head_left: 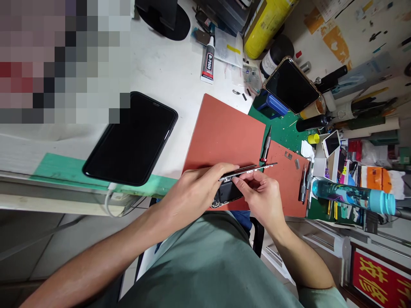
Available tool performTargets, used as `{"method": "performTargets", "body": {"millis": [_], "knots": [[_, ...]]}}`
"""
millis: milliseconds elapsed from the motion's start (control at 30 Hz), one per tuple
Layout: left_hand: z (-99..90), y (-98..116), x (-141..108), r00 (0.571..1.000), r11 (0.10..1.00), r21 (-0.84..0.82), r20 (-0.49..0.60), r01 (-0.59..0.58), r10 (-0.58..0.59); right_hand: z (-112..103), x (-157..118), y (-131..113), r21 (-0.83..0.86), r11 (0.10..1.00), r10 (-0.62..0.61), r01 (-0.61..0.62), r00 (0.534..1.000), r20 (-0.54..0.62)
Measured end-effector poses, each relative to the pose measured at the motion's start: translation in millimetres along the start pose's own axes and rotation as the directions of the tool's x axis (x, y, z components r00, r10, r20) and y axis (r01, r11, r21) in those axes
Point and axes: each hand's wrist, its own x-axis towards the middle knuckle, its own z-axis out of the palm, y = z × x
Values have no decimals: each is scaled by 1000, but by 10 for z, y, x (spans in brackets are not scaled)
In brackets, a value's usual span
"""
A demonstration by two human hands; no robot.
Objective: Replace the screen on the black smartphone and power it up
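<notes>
Left hand (pixel 199 186): fingers wrapped round left end of opened phone (pixel 228 192), its thin panel (pixel 244 170) raised along fingertips. Right hand (pixel 265 199): thumb and fingers bent in at panel's lower edge (whether pinching it, cannot tell). Opened phone between both hands' fingers, over reddish mat (pixel 224 128). Slim tool (pixel 267 144) just beyond right fingers; black phone (pixel 135 141) well left of left fingers.

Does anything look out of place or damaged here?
The phone-like device in the left hand and right hand stands out: its thin panel is raised, exposing the inside. Small dark scraps lie loose on the white tabletop, and specks dot the green mat. No liquid spill shows.
</notes>
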Motion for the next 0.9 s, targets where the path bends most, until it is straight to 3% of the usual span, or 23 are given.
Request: {"method": "performTargets", "body": {"millis": [600,700,767,800,900], "knots": [[3,-29,-33,999,1000,22,-25,-20,21,17,-1,-31,-41,999,-17,16,1000,-8],[2,-20,-32,999,1000,19,-25,-20,21,20,-83,-5,-75,991,-111,107,993,-52],[-7,-14,-22,999,999,5,-20,-35,35,24,-171,69,-181,940,-313,291,943,-111],[-12,-11,-16,999,999,3,-20,-47,47,27,-215,124,-256,875,-451,412,884,-122],[-25,-9,-3,995,995,28,-5,-100,100,42,-301,331,-437,568,-781,697,624,-21]]}}
